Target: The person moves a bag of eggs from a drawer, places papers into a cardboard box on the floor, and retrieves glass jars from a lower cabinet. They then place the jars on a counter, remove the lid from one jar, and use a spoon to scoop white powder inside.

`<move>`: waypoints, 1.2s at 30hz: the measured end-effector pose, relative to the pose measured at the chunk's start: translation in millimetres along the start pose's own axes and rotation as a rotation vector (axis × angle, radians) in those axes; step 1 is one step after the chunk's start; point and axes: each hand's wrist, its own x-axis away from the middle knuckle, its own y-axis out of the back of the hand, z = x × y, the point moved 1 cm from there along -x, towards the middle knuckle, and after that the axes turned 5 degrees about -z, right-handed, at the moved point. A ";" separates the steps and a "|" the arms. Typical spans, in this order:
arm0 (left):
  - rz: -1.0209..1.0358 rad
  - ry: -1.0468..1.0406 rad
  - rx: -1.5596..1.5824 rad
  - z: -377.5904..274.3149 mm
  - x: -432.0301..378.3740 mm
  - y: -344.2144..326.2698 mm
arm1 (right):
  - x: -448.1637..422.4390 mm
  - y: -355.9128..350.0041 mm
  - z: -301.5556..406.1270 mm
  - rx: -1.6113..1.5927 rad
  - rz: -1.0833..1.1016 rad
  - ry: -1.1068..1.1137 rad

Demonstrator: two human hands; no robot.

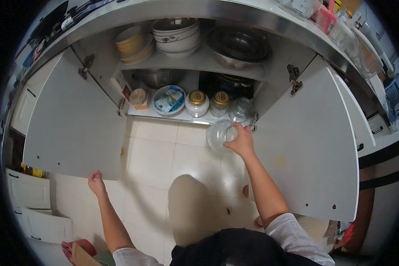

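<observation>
My right hand [242,140] grips a clear glass jar [216,136] by its open rim, tilted, just in front of the cabinet's lower shelf. Another clear glass jar [241,110] stands on that shelf, behind the held one. To its left are two jars with gold lids, a small one [219,104] and a larger one with white contents [197,104], then a white bowl [155,103] holding a blue and white packet [169,99]. My left hand [96,179] is at the lower edge of the left cabinet door [76,119], fingers curled; its grip is unclear.
The right cabinet door [306,143] stands wide, beside my right arm. Stacked white bowls [176,38], yellow bowls [129,43] and dark metal basins [237,46] fill the upper shelf [189,63]. A metal pot [156,78] sits lower down. The countertop edge [199,9] overhangs the cabinet.
</observation>
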 end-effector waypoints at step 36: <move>0.127 -0.245 0.076 -53.1 76.4 -136.3 | -224.3 123.3 140.7 -0.835 -0.377 -0.052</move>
